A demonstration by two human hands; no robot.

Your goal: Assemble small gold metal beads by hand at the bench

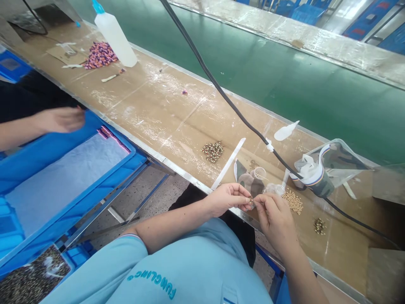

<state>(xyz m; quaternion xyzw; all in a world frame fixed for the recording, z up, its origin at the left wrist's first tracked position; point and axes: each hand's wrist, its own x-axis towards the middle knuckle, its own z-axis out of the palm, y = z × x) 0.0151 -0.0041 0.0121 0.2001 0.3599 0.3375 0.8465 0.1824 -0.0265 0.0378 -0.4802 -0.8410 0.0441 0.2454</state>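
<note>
At the table's near edge, my left hand (228, 197) pinches a small dark-and-gold piece (251, 199) between thumb and fingers. My right hand (276, 213) meets it from the other side, its thumb and forefinger pressed together at the piece; what exactly they grip is too small to tell. A pile of similar dark-and-gold pieces (212, 152) lies up and to the left of my hands. Small tan pieces (292, 202) are heaped just beyond my right hand, and a smaller dark-and-gold cluster (319, 226) sits to its right. Small clear cups (260, 173) stand behind my fingers.
A black cable (218, 86) hangs across the table. To the right stands a cup with a plastic bag (327, 169). A white bottle (115, 38) and a pink-purple pile (100, 55) are far left. A co-worker's blurred hand (61, 120) is over a blue tray (126, 157).
</note>
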